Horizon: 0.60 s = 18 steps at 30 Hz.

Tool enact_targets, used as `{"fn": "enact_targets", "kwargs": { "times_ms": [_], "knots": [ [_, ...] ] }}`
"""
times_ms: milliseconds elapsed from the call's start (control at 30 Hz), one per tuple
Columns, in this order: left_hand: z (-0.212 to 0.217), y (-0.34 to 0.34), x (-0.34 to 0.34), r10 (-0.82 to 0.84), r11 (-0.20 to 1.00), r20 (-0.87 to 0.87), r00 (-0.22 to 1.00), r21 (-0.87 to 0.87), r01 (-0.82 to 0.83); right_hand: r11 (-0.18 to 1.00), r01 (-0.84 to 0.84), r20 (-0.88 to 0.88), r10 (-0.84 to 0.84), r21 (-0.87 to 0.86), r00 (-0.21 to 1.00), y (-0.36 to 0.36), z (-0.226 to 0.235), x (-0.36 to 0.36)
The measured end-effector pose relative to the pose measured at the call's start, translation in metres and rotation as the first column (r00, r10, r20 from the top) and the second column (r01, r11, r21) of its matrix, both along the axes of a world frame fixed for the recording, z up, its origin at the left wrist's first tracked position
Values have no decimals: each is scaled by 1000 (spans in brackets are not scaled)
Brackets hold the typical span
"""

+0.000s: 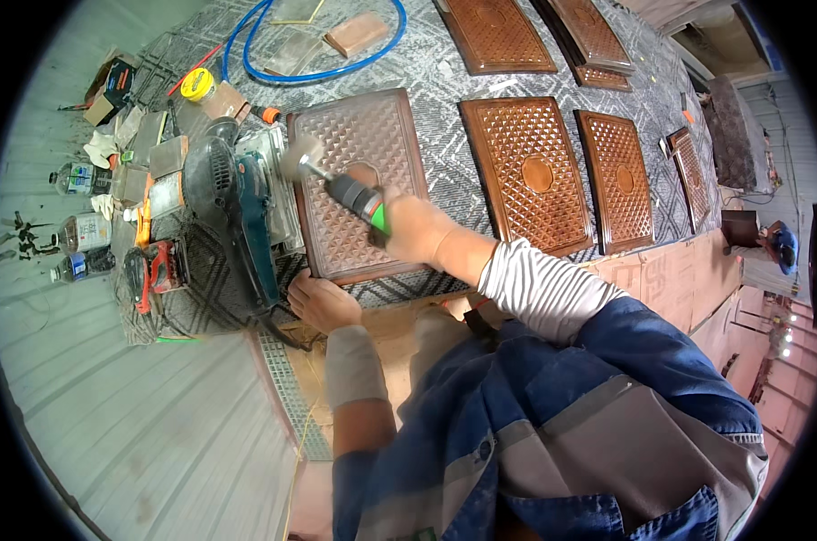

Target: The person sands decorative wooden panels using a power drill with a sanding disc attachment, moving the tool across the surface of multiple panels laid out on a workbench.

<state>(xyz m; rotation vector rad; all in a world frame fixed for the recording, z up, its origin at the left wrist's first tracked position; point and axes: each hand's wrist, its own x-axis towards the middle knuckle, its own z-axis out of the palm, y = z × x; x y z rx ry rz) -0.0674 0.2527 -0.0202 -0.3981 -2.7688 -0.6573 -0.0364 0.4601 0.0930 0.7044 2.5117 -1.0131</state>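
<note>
My right hand [417,228] is wrapped round a black and green power drill [359,199]. A small round sanding head [303,158], blurred as though spinning, sits on its shaft over the left edge of a wooden panel [354,243]. That panel carries a raised diamond pattern and looks dull and dusty, with a plain medallion partly hidden behind the drill. My left hand [325,303] grips the panel's near left corner, its fingertips at the edge. Just left of the panel lies a teal and black power sander [253,225], close to my left hand.
Glossy brown panels [536,174] lie to the right on the grey patterned cloth [440,144]. A blue hose [287,79] loops at the back. At left are a yellow-lidded jar [197,85], a red sander [163,267], sanding blocks [168,157] and plastic bottles [86,232].
</note>
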Motion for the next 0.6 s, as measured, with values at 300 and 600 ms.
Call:
{"fn": "enact_targets", "kwargs": {
  "times_ms": [300, 600],
  "knots": [
    [1, 0, 1, -15, 999, 14, 1000, 38, 15, 999, 35, 100, -35, 10, 994, 21, 6, -8],
    [1, 2, 2, 1, 1000, 8, 1000, 16, -1, 998, 70, 120, -70, 6, 990, 29, 10, -17]
  ]
}}
